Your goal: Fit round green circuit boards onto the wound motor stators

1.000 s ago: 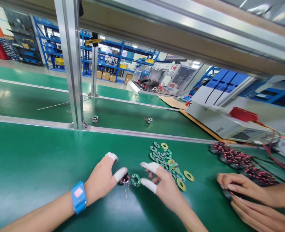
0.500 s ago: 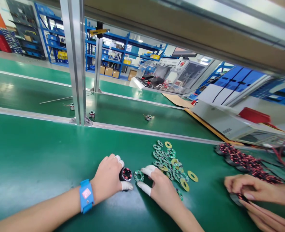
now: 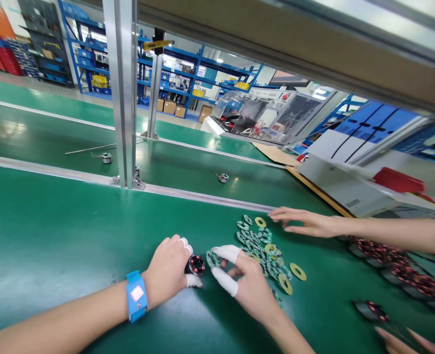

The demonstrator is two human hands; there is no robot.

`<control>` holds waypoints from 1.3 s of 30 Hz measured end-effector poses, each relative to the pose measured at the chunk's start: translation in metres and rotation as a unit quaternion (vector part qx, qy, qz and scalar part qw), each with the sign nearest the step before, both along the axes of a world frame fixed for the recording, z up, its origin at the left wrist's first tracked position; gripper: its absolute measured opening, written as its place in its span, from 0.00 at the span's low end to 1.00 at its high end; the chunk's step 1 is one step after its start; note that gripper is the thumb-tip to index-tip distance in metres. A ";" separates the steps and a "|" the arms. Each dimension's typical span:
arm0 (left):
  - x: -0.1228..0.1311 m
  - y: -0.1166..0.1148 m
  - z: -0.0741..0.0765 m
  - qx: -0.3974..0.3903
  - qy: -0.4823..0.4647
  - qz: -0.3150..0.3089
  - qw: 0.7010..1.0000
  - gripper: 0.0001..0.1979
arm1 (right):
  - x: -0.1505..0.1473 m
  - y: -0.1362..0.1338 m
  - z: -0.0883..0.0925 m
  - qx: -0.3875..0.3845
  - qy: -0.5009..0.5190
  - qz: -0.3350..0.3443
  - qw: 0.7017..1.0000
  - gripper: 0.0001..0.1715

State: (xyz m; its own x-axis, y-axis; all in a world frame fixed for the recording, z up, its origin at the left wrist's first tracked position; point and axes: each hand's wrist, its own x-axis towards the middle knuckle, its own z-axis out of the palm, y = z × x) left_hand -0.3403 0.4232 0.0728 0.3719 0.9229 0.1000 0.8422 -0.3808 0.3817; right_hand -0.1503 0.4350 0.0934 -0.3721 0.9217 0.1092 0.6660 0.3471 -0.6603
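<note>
My left hand (image 3: 167, 268), with white finger cots and a blue wrist strap (image 3: 136, 296), grips a small black motor stator (image 3: 196, 265) with copper windings, its open face turned to the right. Just right of it, my right hand (image 3: 248, 278), also in white finger cots, pinches a green ring-shaped circuit board (image 3: 212, 258) between thumb and fingers. The board is tilted and a small gap separates it from the stator. Behind my right hand lies a loose pile of green ring boards (image 3: 254, 241), with several yellow rings (image 3: 298, 271) among them.
A co-worker's hand (image 3: 305, 221) reaches over the pile's far right side; their other hand (image 3: 397, 339) is at the lower right near a wound stator (image 3: 371, 310). Rows of stators (image 3: 397, 265) lie at right. An aluminium post (image 3: 123, 98) rises from the metal rail (image 3: 202, 196).
My right hand has tilted the ring board up in its fingertips. A co-worker's hand has moved from the right to above the pile. The view has shifted slightly.
</note>
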 end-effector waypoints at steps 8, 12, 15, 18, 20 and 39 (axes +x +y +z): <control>0.000 0.000 -0.006 0.015 0.010 0.000 1.000 0.16 | -0.022 -0.011 -0.008 0.002 -0.025 0.052 0.998 0.20; 0.000 0.000 -0.006 0.016 0.009 0.003 1.000 0.17 | -0.018 -0.011 -0.011 0.050 -0.047 0.054 0.996 0.20; 0.000 0.000 -0.005 0.019 0.003 0.001 1.000 0.19 | -0.015 -0.011 -0.012 0.108 -0.070 0.066 0.989 0.19; 0.000 -0.001 -0.005 0.019 -0.006 -0.001 1.000 0.20 | -0.013 -0.011 -0.012 0.151 -0.099 0.076 0.981 0.18; 0.000 -0.001 -0.005 0.020 -0.007 -0.003 1.000 0.20 | -0.013 -0.010 -0.011 0.162 -0.122 0.077 0.976 0.17; -0.001 -0.001 -0.004 0.012 0.001 -0.004 1.000 0.14 | -0.030 0.002 0.016 -0.009 -0.099 0.107 0.989 0.06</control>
State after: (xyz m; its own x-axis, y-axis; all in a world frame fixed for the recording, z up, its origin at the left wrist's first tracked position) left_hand -0.3411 0.4220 0.0684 0.3801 0.9170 0.1210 0.8395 -0.3969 0.3710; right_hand -0.1801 0.4370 0.1092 -0.5712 0.8208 -0.0014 0.6954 0.4830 -0.5320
